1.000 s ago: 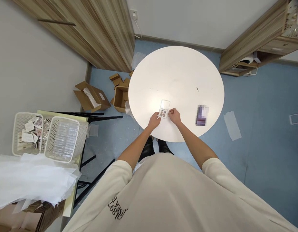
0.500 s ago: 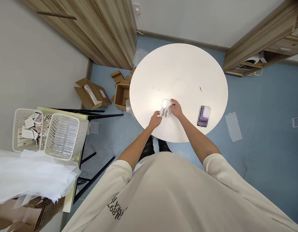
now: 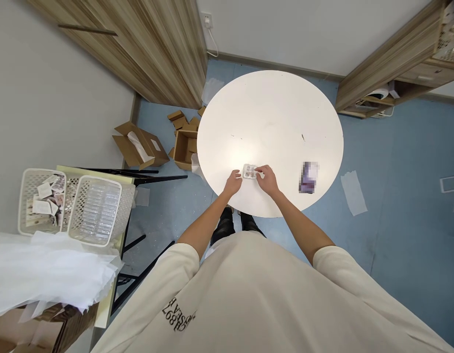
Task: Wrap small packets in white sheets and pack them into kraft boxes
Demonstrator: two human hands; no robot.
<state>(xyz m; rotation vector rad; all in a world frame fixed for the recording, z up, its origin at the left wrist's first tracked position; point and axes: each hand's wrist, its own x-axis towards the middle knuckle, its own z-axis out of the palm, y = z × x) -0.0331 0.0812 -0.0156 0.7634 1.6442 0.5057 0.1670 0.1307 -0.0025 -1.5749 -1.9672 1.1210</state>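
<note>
A small clear plastic box (image 3: 249,171) lies on the round white table (image 3: 271,113), its lid folded down over patterned contents too small to make out. Just left of it is my left hand (image 3: 233,183), fingers apart and holding nothing, with a narrow gap to the box. From the other side, my right hand (image 3: 267,180) has its thumb and fingers bent onto the box's right edge.
A blurred purple phone-like thing (image 3: 308,177) lies to the right on the table. At left, a side table carries a basket of clear plastic boxes (image 3: 97,211), a basket of cards (image 3: 42,203) and white sheets (image 3: 50,269). Cardboard boxes (image 3: 142,146) sit on the floor.
The box's lid, standing open before, is now down over the base. My right hand came nearer with it, and my left hand has drawn off the box to the left.
</note>
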